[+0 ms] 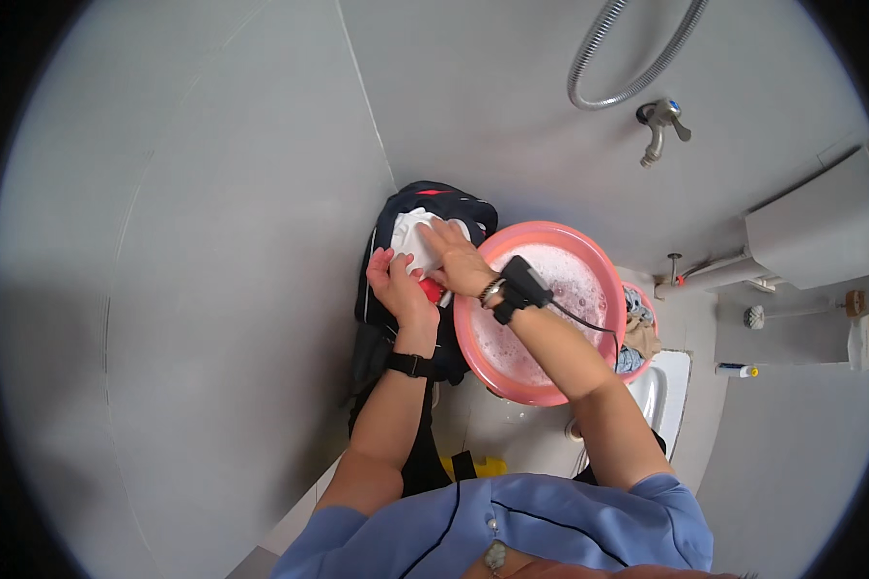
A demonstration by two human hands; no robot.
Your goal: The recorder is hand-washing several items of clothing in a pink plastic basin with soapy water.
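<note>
A white cloth (pixel 411 239) lies on a pile of dark clothing (pixel 387 217) to the left of a pink basin. My right hand (pixel 460 260) rests on the cloth with its fingers spread. My left hand (pixel 402 286) is at the cloth's lower edge, palm turned up and fingers curled; whether it grips any fabric is unclear. A small red item (pixel 431 290) shows between my hands. The pink basin (pixel 547 233) holds foamy water, and my right forearm reaches over it, with a black device strapped at the wrist.
Right of the basin, a second pink basin (pixel 654 318) holds clothes, beside a white squat toilet (pixel 677 383). On the wall are a metal tap (pixel 655 134) and a flexible shower hose (pixel 586 72). A gray wall stands close on the left.
</note>
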